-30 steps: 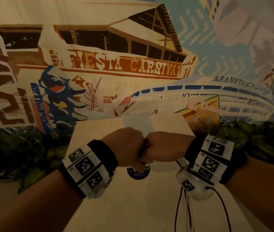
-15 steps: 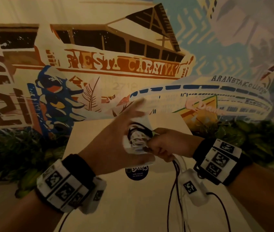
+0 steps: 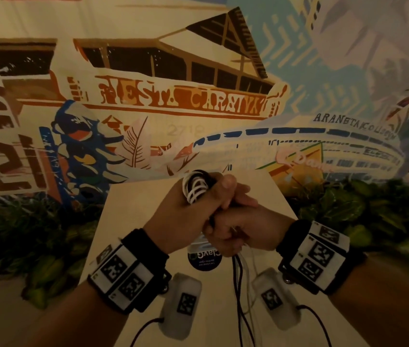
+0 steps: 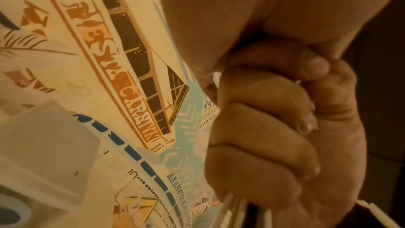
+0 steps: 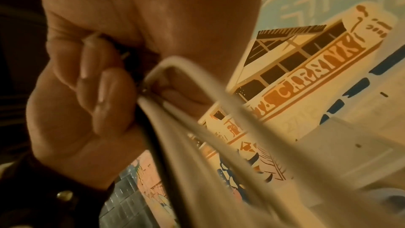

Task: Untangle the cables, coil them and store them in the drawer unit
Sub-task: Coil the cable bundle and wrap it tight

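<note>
A coil of white and black cables [image 3: 196,187] is wound round the fingers of my left hand [image 3: 193,211], whose thumb presses across it. My right hand [image 3: 241,231] sits just below and against the left. It grips the loose black and white cable strands [image 3: 239,284], which hang down toward the near table edge. In the left wrist view the left hand [image 4: 263,127] is a closed fist with white strands at its lower edge. In the right wrist view the fingers [image 5: 103,93] curl round the cables [image 5: 197,127]. A translucent plastic box [image 3: 199,245] with a dark round sticker [image 3: 204,261] is mostly hidden behind my hands.
The beige table [image 3: 143,221] is narrow and ends at a painted mural wall [image 3: 173,101]. Dark green plants [image 3: 35,234] flank it on both sides. The translucent box [image 4: 43,145] shows large at the lower left of the left wrist view.
One second ago both fists met knuckle to knuckle. Then the left hand spread its fingers with the coil on them. Now its thumb has closed over the coil and the right hand has tucked under.
</note>
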### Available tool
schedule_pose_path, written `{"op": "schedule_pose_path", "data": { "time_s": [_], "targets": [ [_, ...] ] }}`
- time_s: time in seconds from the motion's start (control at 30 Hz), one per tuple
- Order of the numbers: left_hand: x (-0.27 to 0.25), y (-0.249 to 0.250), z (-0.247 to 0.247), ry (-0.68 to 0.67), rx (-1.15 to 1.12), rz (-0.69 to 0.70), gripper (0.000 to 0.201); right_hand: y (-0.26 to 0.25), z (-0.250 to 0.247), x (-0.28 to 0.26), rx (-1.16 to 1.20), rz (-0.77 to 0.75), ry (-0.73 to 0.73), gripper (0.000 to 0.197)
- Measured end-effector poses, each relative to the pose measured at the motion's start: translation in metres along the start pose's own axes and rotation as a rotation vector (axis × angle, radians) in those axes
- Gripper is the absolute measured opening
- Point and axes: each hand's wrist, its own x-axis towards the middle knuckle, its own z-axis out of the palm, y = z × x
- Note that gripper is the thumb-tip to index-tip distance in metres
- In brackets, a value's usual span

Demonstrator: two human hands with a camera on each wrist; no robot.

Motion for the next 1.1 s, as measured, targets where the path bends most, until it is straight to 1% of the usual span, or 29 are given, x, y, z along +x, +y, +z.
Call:
{"op": "schedule_pose_path", "data": {
  "time_s": [0.03, 0.07, 0.13, 0.17, 0.2, 0.23, 0.3, 0.33, 0.37, 0.43, 0.47, 0.5, 0.57, 0.6, 0.63, 0.67, 0.73, 0.77, 0.8, 0.87, 1.0, 1.1],
  "targets": [
    [-0.001, 0.002, 0.003, 0.052, 0.037, -0.007, 0.046, 0.0, 0.0, 0.001, -0.023, -0.01, 0.003, 0.012],
    [-0.002, 0.003, 0.005, 0.1, 0.056, -0.011, 0.045, 0.001, -0.001, 0.002, -0.052, -0.008, 0.017, 0.015],
    [0.0, 0.001, 0.002, 0.211, 0.058, -0.014, 0.041, 0.004, -0.002, 0.003, -0.133, 0.013, 0.065, 0.023],
    [0.002, 0.0, -0.002, 0.254, 0.047, -0.019, 0.043, 0.008, -0.003, 0.002, -0.203, 0.026, 0.089, 0.027],
    [0.004, 0.0, -0.007, 0.273, 0.019, -0.023, 0.045, 0.011, -0.004, 0.001, -0.291, 0.039, 0.102, 0.033],
    [0.006, -0.002, -0.013, 0.27, -0.03, -0.024, 0.047, 0.015, -0.004, 0.0, -0.378, 0.052, 0.102, 0.043],
    [0.009, -0.001, -0.021, 0.282, -0.117, -0.059, 0.048, 0.021, -0.003, -0.004, -0.459, 0.08, 0.109, 0.064],
    [0.009, 0.0, -0.023, 0.291, -0.129, -0.082, 0.048, 0.021, -0.003, -0.005, -0.45, 0.085, 0.122, 0.065],
    [0.01, 0.0, -0.024, 0.289, -0.122, -0.096, 0.049, 0.02, -0.004, -0.007, -0.424, 0.095, 0.126, 0.062],
    [0.009, -0.005, -0.031, 0.236, -0.059, -0.092, 0.049, 0.016, -0.007, -0.01, -0.376, 0.141, 0.125, 0.052],
    [0.009, -0.007, -0.035, 0.194, 0.018, -0.093, 0.048, 0.014, -0.009, -0.011, -0.376, 0.161, 0.14, 0.047],
    [0.007, -0.008, -0.038, 0.159, 0.132, -0.102, 0.048, 0.013, -0.01, -0.011, -0.399, 0.18, 0.163, 0.044],
    [0.005, -0.01, -0.043, 0.093, 0.421, -0.115, 0.044, 0.012, -0.013, -0.012, -0.53, 0.221, 0.222, 0.047],
    [0.004, -0.011, -0.044, 0.066, 0.528, -0.097, 0.035, 0.012, -0.012, -0.012, -0.619, 0.24, 0.247, 0.047],
    [0.002, -0.01, -0.042, 0.043, 0.587, -0.08, 0.02, 0.012, -0.011, -0.011, -0.677, 0.251, 0.267, 0.045],
    [0.001, -0.009, -0.041, 0.03, 0.63, -0.073, 0.011, 0.012, -0.011, -0.01, -0.681, 0.261, 0.278, 0.043],
    [0.002, -0.012, -0.039, 0.038, 0.786, -0.044, 0.046, 0.014, -0.012, -0.008, -0.597, 0.274, 0.288, 0.041],
    [0.003, -0.012, -0.038, 0.041, 0.866, -0.023, 0.054, 0.015, -0.015, -0.007, -0.535, 0.281, 0.3, 0.039],
    [0.003, -0.012, -0.037, 0.037, 0.927, -0.002, 0.056, 0.016, -0.017, -0.006, -0.48, 0.289, 0.315, 0.035],
    [0.002, -0.01, -0.034, -0.03, 1.029, 0.001, 0.052, 0.013, -0.02, -0.004, -0.411, 0.295, 0.333, 0.029],
    [0.001, -0.013, -0.035, -0.311, 1.25, -0.004, 0.032, 0.007, -0.027, -0.004, -0.316, 0.287, 0.277, 0.03],
    [0.002, -0.011, -0.034, -0.441, 1.365, -0.12, 0.028, 0.007, -0.031, -0.007, -0.355, 0.272, 0.222, 0.037]
  ]
}}
